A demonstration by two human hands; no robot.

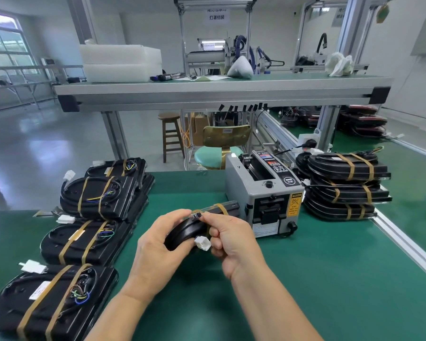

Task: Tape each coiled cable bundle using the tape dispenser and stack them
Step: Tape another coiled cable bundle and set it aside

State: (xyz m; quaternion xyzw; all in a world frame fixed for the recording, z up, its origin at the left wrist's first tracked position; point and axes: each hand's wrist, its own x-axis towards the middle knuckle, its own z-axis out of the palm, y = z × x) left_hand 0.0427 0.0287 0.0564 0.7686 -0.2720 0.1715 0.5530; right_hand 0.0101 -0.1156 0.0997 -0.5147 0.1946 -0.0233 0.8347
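- Cable bundle (182,233) is up off the tabletop (305,279), held on edge between both hands, just in front of the tape dispenser (261,193).
- Left hand (162,244): fingers and thumb curled round the rounded coil end, gripping it.
- Right hand (231,239): fingers curled, thumb and forefinger pinching at the bundle's top edge. Can't tell whether it has a tape end or just the edge.
- One tan tape band (222,208) shows round the far part of the bundle. Finished ones nearby carry two bands, so my read is that the second wrap, near the coil end, is the step in hand.
- White plug (203,243) sticks out between the hands, right in the wrap zone. Tuck it aside or the tape will likely catch it.
- To do it well: tight left grip so the coil can't spring open. Lay the tape flat, pull it snug over the edge, press the end down along its full length, no wrinkles. Match band spacing to the finished ones.
- Can't see whether a cut strip waits at the dispenser mouth.
- Taped bundles (96,200) lie along the left; a stack (344,183) sits right of the dispenser. Can't say which pile this one joins. Either way, set it flat, edges lined up, plug clear of the pile.
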